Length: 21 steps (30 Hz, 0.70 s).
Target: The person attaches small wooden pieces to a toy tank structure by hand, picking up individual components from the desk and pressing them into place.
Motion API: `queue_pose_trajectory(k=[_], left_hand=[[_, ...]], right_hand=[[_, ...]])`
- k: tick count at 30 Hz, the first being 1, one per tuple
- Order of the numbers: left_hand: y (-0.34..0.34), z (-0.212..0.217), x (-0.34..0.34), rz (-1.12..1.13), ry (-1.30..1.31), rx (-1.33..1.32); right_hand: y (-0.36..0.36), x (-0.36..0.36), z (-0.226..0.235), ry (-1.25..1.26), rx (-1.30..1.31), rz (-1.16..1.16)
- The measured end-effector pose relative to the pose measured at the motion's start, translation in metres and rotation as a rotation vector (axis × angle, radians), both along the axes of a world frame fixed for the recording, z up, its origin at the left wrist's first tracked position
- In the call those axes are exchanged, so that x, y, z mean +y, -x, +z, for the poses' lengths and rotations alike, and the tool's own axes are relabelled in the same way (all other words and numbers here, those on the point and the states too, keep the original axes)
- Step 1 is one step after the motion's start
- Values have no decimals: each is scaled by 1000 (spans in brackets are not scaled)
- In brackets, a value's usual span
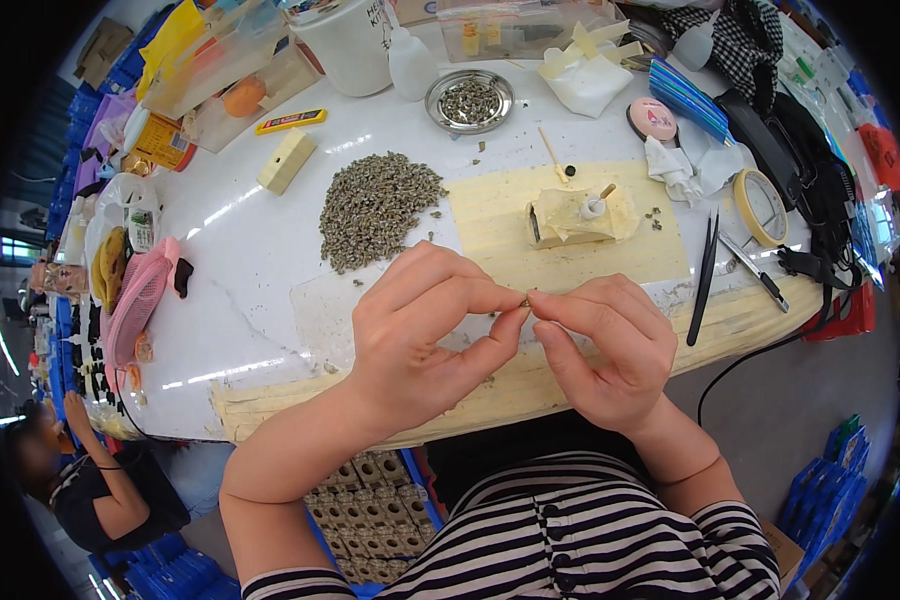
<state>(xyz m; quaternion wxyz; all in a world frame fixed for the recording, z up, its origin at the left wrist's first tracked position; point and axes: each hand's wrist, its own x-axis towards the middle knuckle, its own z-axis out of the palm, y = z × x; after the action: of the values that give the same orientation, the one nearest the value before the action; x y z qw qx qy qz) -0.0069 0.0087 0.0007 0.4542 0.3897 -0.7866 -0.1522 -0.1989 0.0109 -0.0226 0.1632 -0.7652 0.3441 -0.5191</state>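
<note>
A tiny, dull-metallic piece (525, 304) is pinched between thumb and index finger of the left hand (407, 335), over the near part of a white desk (245, 300). The right hand (615, 345) meets it from the right, index fingertip at the piece and thumb slightly apart; whether it grips too, I cannot tell. The piece is probably very light, stiff and hard to break, but easily dropped, perhaps slippery (its details are too small to make out). It likely suits a fingertip hold by its outer edges, leaving the rest exposed. It sits between the hands, mostly covered by the fingertips. Beyond the left hand, farther across, lies a heap of similar pieces (378, 212); farther still, a round metal dish (467, 128) holds more.
</note>
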Motion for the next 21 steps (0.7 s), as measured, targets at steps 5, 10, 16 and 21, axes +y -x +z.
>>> queue_pose_trajectory(k=[5, 10, 16, 21], left_hand=[[0, -1, -2, -62, 31, 22], [-2, -2, -1, -82, 13, 18], [-3, -1, -2, -145, 27, 15], [-2, -2, -2, -137, 39, 11]], right_hand=[[3, 1, 5, -197, -61, 76], [7, 1, 4, -311, -133, 145], [8, 0, 4, -380, -150, 198], [8, 1, 4, -372, -163, 162]])
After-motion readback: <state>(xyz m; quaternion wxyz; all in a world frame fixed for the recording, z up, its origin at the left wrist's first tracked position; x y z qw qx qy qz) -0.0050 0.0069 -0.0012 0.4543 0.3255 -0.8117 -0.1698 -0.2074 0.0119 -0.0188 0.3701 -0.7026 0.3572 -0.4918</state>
